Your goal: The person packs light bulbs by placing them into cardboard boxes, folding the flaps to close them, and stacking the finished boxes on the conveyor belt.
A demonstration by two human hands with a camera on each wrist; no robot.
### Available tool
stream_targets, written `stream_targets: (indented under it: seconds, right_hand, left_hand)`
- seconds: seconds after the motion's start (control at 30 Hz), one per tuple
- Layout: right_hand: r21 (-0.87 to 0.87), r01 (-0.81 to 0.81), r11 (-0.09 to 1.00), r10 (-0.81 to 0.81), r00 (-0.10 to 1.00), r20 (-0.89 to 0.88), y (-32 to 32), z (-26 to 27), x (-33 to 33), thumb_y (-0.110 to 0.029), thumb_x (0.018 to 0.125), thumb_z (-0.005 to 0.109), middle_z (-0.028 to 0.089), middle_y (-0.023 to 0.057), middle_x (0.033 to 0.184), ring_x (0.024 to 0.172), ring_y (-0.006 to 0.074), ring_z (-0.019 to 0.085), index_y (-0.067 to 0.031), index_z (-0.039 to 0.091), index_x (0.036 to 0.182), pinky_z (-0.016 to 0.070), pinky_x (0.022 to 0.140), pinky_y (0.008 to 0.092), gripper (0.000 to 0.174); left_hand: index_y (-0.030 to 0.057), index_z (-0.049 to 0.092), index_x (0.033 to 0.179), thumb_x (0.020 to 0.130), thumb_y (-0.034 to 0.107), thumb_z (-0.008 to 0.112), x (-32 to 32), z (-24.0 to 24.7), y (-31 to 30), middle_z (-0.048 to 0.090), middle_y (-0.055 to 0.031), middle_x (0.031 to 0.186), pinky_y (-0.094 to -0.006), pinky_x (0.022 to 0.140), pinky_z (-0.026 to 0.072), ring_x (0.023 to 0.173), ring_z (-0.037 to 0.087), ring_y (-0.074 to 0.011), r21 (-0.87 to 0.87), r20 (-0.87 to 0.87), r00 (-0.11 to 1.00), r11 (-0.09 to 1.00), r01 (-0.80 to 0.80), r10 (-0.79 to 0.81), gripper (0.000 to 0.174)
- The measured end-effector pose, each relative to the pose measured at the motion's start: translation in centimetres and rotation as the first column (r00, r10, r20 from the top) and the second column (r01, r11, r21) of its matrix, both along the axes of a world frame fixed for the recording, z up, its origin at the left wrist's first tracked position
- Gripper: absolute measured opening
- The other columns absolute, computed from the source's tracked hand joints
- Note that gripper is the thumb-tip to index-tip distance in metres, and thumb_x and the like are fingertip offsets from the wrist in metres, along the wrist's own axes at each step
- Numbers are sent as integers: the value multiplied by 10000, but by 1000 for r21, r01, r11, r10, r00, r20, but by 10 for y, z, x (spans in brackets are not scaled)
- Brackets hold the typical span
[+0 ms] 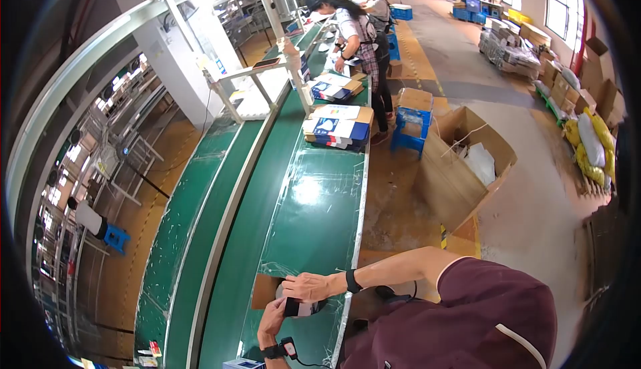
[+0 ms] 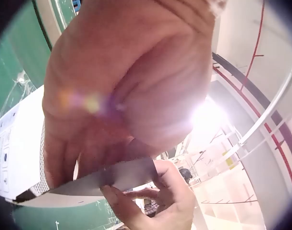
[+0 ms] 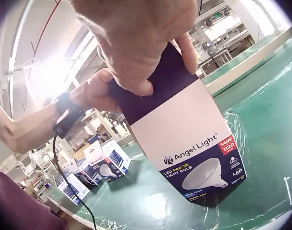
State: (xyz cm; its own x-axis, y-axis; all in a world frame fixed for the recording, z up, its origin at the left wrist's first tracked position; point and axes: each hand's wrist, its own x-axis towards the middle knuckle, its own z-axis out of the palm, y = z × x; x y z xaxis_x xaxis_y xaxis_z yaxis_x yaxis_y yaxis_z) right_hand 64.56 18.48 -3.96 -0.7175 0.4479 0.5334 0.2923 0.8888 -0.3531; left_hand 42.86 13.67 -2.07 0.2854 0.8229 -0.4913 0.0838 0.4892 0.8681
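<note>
A white and dark blue light bulb box (image 1: 304,307) (image 3: 184,139) is held between both hands above the green table. The left hand (image 1: 270,321) (image 2: 122,81) grips it from the side, its fingers partly hidden behind the box in the right wrist view. At the box's dark upper end, the right hand (image 1: 310,287) (image 3: 141,38) has its fingers and thumb curled round the flap; in the left wrist view its finger and thumb pinch the grey flap edge (image 2: 129,176). Whatever is inside the box cannot be seen.
Brown cardboard (image 1: 264,291) lies beside the hands. Farther along the green table (image 1: 320,199) are stacked flat boxes (image 1: 337,129), and another person (image 1: 354,32) stands beyond them. A metal rail (image 1: 230,235) runs along the left; a large open carton (image 1: 454,175) stands on the floor at right.
</note>
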Motion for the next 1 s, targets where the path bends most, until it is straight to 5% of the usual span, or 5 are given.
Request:
stream_targets:
  seconds: [0.23, 0.33, 0.37, 0.87, 1.0]
  right_hand:
    - [28, -156, 987, 155, 987, 40, 9, 33, 18, -55, 896, 612, 530, 151, 1078, 1038, 345, 588, -69, 561, 1311, 582, 790, 436, 418]
    - [-68, -316, 946, 310, 947, -79, 18, 24, 29, -37, 884, 599, 462, 195, 1537, 1409, 405, 484, -101, 458, 1494, 424, 1140, 522, 629]
    - [-44, -117, 992, 123, 979, 162, 5, 30, 37, -55, 886, 664, 453, 182, 1542, 1408, 383, 480, -110, 445, 1514, 419, 1130, 524, 667]
    - [11, 9, 1000, -9, 1000, 0, 4, -9, 20, -60, 734, 856, 461, 165, 1417, 1124, 357, 591, -136, 403, 1572, 537, 954, 443, 956]
    - [-3, -107, 994, 107, 994, -29, 16, 8, 16, -83, 786, 832, 537, 125, 1335, 1103, 308, 614, -144, 463, 1541, 531, 907, 427, 843]
  left_hand:
    - [0, 757, 1097, 1025, 184, 585, -22, -52, 22, 724, -13, 921, -281, 709, 538, 817, 644, -84, 391, -195, 975, 903, 178, -108, 262]
    - [42, 745, 1013, 1030, 214, 585, -1, -40, 25, 656, 19, 810, -294, 576, 443, 686, 560, -87, 265, -207, 978, 961, 82, -27, 236]
    - [48, 742, 1024, 1045, 228, 590, 5, -33, 25, 648, 18, 807, -287, 573, 435, 661, 538, -94, 224, -241, 968, 968, 117, -62, 237]
    - [1, 826, 1019, 949, 169, 751, 19, -30, 15, 749, -9, 853, -301, 634, 522, 719, 643, -95, 64, -188, 981, 997, -43, 54, 196]
    - [3, 824, 974, 885, 115, 762, 12, -46, 12, 744, -8, 786, -307, 624, 537, 686, 656, -106, 429, -396, 911, 900, 75, 113, 156]
